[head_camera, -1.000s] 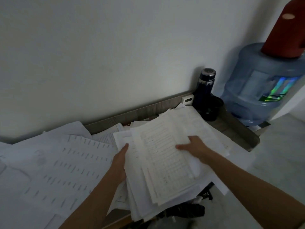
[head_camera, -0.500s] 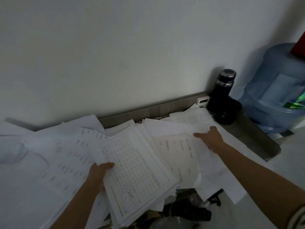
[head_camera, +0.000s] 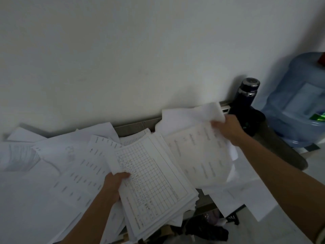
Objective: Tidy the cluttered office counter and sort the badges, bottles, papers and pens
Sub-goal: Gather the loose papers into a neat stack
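Over on the left, loose white printed sheets point(head_camera: 52, 164) lie fanned across the grey wood-grain counter point(head_camera: 133, 126); next, the left hand point(head_camera: 112, 187) grips a thick stack of white gridded forms point(head_camera: 154, 182) at its left edge, thumb pressed on top, fingers hidden underneath; the stack's long axis runs away from the person, far end tipped a little left, near end hanging over the counter's front; just right of it, touching its edge, a few limp white pages with rows of print point(head_camera: 198, 155) are lifted at their far end; the right hand point(head_camera: 226, 127) has that crumpled end bunched in curled fingers; so those pages look bound leftward onto the stack, the right hand's job; behind stands a dark blue flask with a steel cap point(head_camera: 246, 99), then a big translucent blue water jug point(head_camera: 295, 106); grid entries, print and the jug's green label are all too blurred to read.
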### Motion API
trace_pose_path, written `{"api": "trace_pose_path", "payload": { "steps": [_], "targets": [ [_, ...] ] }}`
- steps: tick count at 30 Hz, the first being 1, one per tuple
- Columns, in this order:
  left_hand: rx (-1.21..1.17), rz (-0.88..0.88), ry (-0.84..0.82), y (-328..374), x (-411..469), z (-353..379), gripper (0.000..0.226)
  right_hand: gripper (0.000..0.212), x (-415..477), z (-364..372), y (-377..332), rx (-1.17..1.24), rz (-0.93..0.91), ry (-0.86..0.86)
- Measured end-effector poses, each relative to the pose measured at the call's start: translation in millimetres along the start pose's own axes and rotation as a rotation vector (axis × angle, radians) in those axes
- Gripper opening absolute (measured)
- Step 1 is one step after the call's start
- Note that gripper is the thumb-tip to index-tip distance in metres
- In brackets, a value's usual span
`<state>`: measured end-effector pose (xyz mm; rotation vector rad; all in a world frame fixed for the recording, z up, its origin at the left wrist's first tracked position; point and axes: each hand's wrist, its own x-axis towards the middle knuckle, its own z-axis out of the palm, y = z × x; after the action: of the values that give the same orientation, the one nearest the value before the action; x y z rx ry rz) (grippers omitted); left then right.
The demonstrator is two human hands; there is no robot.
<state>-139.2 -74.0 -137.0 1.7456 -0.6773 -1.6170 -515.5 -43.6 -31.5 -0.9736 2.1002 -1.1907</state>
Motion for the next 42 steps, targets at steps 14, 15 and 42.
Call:
{"api": "trace_pose_path", "payload": {
  "steps": [14, 15, 42],
  "targets": [
    [-0.113, -0.057, -0.045, -2, 1, -1, 0.042, 0.035, -17, -23, -61, 0.615, -0.03, 0.373],
    [-0.146, -0.056, -0.064, -5, 1, 1, 0.042, 0.033, -26, -8, -53, 0.627, 0.011, 0.366],
    [-0.342, 0.07, -0.081, -30, -12, 5, 0.044, 0.032, -66, 57, 64, 0.355, 0.418, -0.209]
  ]
}}
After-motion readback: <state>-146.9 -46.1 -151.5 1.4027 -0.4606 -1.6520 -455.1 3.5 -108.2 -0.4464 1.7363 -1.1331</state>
